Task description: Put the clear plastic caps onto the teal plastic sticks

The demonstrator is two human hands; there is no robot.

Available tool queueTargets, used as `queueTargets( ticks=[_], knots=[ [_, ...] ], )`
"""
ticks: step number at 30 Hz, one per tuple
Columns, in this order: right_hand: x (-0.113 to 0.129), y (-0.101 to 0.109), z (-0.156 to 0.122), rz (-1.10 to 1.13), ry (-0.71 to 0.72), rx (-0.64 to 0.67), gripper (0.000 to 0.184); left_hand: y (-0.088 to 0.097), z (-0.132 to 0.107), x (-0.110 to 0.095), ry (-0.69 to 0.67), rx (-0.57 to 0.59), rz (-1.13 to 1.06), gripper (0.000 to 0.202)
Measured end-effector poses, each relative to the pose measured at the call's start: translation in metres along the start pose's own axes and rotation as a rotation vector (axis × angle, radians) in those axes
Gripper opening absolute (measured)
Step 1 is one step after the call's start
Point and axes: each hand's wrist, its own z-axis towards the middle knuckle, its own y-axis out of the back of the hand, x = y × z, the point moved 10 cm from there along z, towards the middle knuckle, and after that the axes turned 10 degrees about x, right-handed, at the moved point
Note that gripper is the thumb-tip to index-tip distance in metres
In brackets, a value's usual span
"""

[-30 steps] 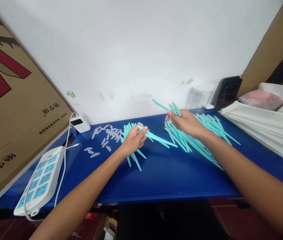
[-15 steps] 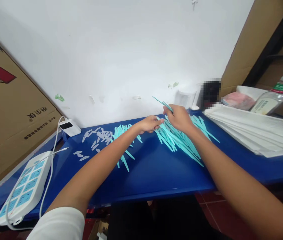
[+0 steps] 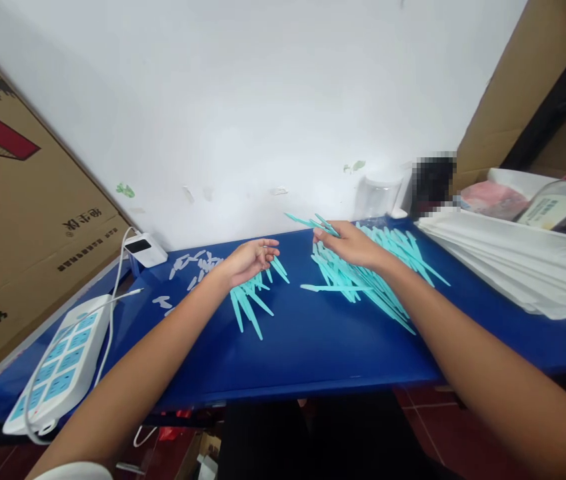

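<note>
A large heap of thin turquoise plastic sticks (image 3: 373, 273) lies on the blue table (image 3: 313, 347). My right hand (image 3: 350, 243) rests on that heap, fingers closed round a few turquoise sticks (image 3: 313, 223) that jut out to the left. My left hand (image 3: 247, 260) hovers palm up with fingers apart and nothing in it, just above a smaller pile of the same sticks (image 3: 250, 297). Small clear plastic caps (image 3: 195, 263) are scattered left of that pile.
A white power strip (image 3: 57, 367) with its cable lies at the table's left end, a white charger (image 3: 145, 248) behind it. A cardboard box (image 3: 17, 220) leans at the left. Stacked white sheets (image 3: 507, 260), a clear jar (image 3: 377, 197) and a bottle (image 3: 557, 200) stand at the right.
My left hand has drawn back from the right hand to above the smaller pile and has opened. My right hand stays on the big heap, still gripping sticks.
</note>
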Motion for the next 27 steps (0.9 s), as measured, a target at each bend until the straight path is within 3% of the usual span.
queueTargets(
  ticks=[4, 9, 14, 18, 21, 26, 27],
  knots=[
    [0.002, -0.021, -0.003, 0.073, -0.048, 0.121, 0.058, 0.012, -0.028, 0.006, -0.047, 0.025, -0.075, 0.051],
    [0.004, -0.039, -0.003, 0.06, -0.056, 0.197, 0.062, 0.019, -0.04, 0.004, -0.136, 0.052, -0.161, 0.038],
    [0.0, -0.044, -0.003, 0.084, -0.081, 0.217, 0.062, 0.025, -0.045, 0.008, -0.159, -0.018, -0.121, 0.022],
    [0.0, -0.045, -0.004, 0.064, -0.089, 0.208, 0.06, 0.027, -0.05, 0.009, -0.167, -0.083, -0.062, 0.03],
    [0.0, -0.046, -0.004, 0.048, -0.103, 0.203, 0.061, 0.028, -0.05, 0.01, -0.163, -0.087, -0.086, 0.028],
    [-0.001, -0.049, -0.005, 0.073, -0.124, 0.22, 0.061, 0.024, -0.045, 0.015, -0.112, -0.035, -0.212, 0.007],
    [-0.001, -0.05, -0.005, 0.08, -0.126, 0.223, 0.061, 0.023, -0.045, 0.015, -0.113, -0.026, -0.217, 0.013]
  ],
)
